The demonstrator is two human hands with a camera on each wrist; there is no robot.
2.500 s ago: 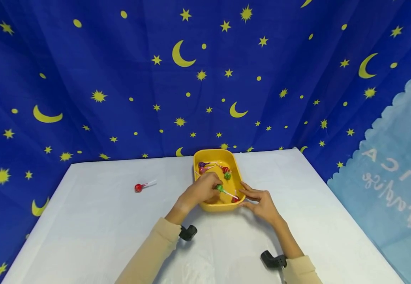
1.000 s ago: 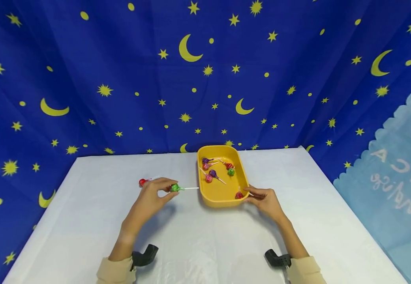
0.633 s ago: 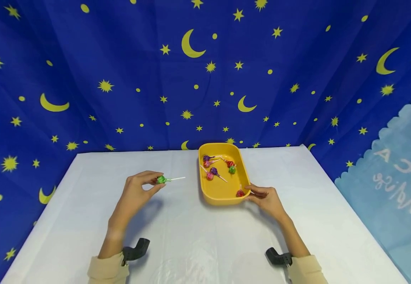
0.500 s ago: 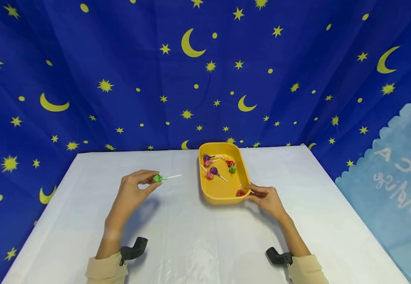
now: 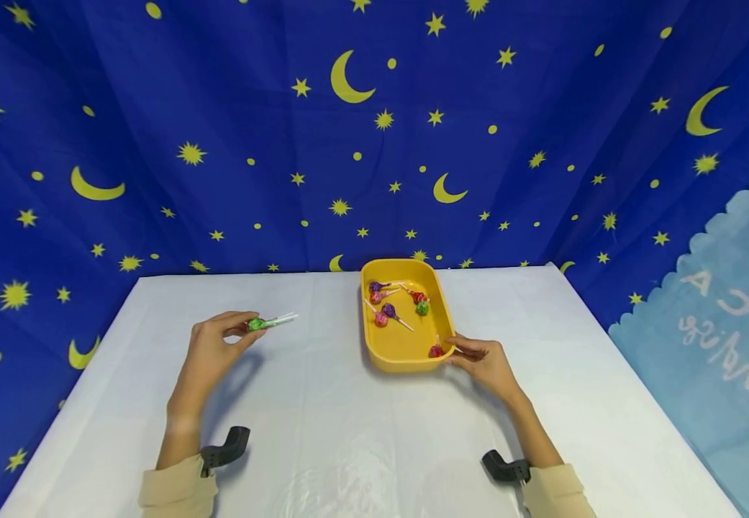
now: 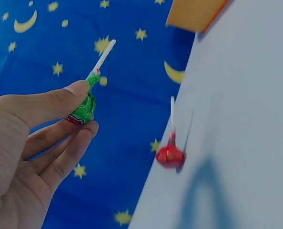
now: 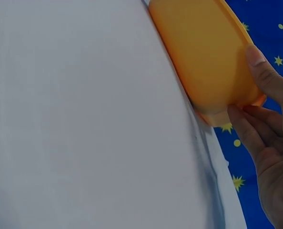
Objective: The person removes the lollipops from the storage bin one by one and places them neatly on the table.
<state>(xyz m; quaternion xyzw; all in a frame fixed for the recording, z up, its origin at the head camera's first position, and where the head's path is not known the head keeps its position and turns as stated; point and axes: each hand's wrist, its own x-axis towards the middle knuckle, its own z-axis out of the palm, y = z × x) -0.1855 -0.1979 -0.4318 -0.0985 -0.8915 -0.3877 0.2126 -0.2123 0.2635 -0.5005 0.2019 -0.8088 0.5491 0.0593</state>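
My left hand [image 5: 206, 356] pinches a green-wrapped lollipop [image 5: 257, 324] by its candy end, held above the left part of the table. The white stick [image 6: 105, 56] points away from the fingers. A red lollipop [image 6: 170, 156] lies on the table just beyond that hand; in the head view it is mostly hidden. My right hand [image 5: 487, 368] grips the near right corner of a yellow tray [image 5: 406, 347], thumb and fingers on either side of the corner in the right wrist view. Several lollipops in purple [image 5: 389, 311], pink, red and green lie in the tray.
A white-covered table [image 5: 355, 439] carries everything. Behind it hangs a dark blue curtain [image 5: 270, 129] with yellow moons and stars. At the right is a light blue cloth [image 5: 737, 324] with lettering. Each wrist wears a black camera mount [image 5: 227, 450].
My left hand has lifted the green lollipop out of the tray and carried it left, close to the red lollipop. The right hand stays at the tray's corner.
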